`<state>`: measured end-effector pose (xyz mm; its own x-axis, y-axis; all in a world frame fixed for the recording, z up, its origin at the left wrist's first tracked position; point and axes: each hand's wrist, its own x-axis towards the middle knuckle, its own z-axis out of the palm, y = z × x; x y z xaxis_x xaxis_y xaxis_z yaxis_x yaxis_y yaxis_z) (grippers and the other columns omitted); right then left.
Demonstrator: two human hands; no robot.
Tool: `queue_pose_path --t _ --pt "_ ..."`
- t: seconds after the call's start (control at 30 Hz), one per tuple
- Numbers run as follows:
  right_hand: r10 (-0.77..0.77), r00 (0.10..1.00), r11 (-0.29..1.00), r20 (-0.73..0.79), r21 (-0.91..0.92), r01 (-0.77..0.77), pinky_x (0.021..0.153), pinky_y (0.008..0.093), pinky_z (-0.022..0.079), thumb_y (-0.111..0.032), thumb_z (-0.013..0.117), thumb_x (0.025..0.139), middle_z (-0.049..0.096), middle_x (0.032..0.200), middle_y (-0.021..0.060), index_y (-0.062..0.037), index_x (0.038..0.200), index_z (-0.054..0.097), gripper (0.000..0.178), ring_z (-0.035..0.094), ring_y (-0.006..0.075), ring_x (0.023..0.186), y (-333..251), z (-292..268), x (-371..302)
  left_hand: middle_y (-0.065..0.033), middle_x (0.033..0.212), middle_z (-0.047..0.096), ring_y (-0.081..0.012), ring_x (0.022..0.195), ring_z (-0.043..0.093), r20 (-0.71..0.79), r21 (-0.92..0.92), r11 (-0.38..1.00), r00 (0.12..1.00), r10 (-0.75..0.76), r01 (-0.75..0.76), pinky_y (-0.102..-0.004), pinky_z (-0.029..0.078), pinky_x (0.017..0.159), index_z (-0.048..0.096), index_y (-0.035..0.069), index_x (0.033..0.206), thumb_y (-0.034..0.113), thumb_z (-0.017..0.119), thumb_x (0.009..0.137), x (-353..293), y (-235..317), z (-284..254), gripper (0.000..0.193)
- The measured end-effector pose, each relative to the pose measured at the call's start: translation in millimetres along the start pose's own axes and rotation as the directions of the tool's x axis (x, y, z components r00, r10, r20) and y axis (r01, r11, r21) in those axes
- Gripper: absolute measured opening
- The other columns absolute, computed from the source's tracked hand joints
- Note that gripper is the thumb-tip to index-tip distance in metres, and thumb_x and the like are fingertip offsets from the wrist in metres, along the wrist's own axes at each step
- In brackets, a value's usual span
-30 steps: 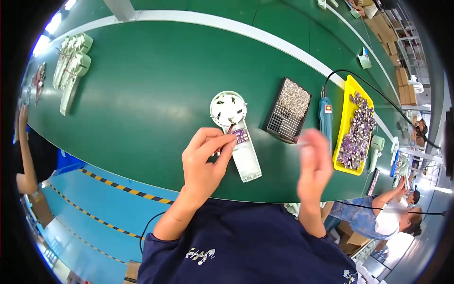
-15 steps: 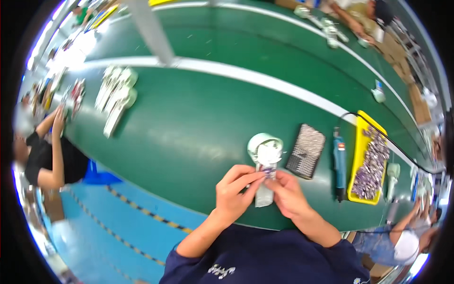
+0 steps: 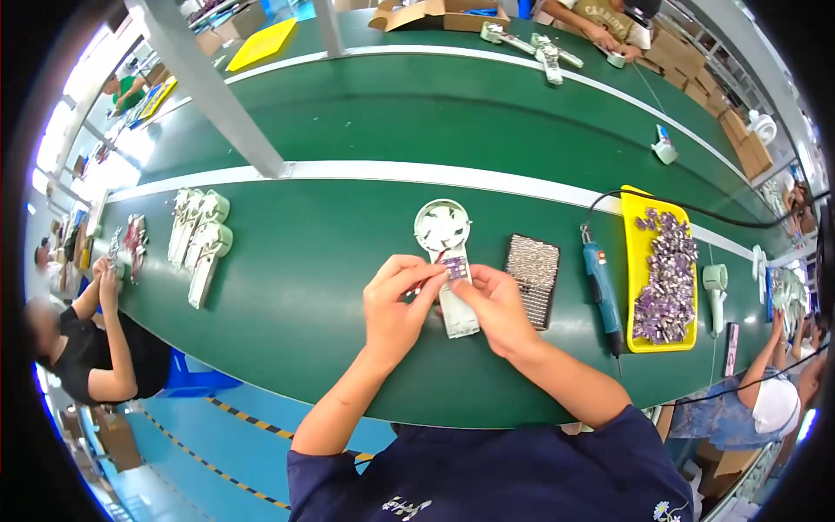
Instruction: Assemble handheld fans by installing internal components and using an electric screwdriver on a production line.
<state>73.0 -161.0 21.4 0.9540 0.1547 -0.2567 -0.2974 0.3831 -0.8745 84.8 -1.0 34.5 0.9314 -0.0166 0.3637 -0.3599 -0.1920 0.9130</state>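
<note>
A pale green handheld fan housing (image 3: pixel 459 318) lies on the green bench in front of me, its round head pointing away and its handle toward me. Black wires cross the inside of the round head. At the top of the handle sits a small purple circuit board (image 3: pixel 457 269), with a red wire beside it. My left hand (image 3: pixel 398 304) is closed, thumb and fingertips pinched at the board's left edge; what exactly lies between them is partly hidden. My right hand (image 3: pixel 503 315) grips the handle's right side, its thumb against the board.
Right of the fan are a black screw rack (image 3: pixel 532 278), a blue electric screwdriver (image 3: pixel 600 283) with a cable, and a yellow tray (image 3: pixel 633 252) of purple circuit boards. Several fan housings (image 3: pixel 204 248) lie left. Co-workers sit at both sides and across; a metal post (image 3: pixel 217 96) rises behind.
The view has shifted, showing more of the bench's far side. Both hands remain at the fan's handle; the circuit board and red wire now show more plainly between the fingers.
</note>
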Motion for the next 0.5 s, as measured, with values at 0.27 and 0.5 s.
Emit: queue_pose_path --t 0.27,0.5 --pt "0.03 0.999 0.998 -0.022 -0.049 -0.031 0.076 0.0312 0.063 -0.013 0.06 0.101 0.07 0.103 0.0131 0.0054 0.115 0.061 0.023 0.071 0.018 0.089 1.2 9.0 22.6 -0.0174 0.105 0.071 -0.0231 0.096 0.071 -0.117 -0.483 0.832 0.921 -0.372 0.274 -0.0364 0.063 0.086 0.067 -0.011 0.109 0.0 0.063 0.098 -8.2 -23.2 2.4 0.017" --pt "0.063 0.998 0.988 -0.004 -0.144 -0.063 0.067 0.0296 0.062 -0.012 0.06 0.098 0.07 0.1 0.0122 0.0057 0.114 0.061 0.024 0.071 0.0172 0.084 -11.8 11.4 46.0 -0.0136 0.098 0.072 -0.0156 0.085 0.069 -0.06 -0.4 0.872 0.941 -0.334 0.283 -0.0278 0.059 0.073 0.068 -0.008 0.112 0.003 0.064 0.097 -0.9 -35.8 1.7 0.019"
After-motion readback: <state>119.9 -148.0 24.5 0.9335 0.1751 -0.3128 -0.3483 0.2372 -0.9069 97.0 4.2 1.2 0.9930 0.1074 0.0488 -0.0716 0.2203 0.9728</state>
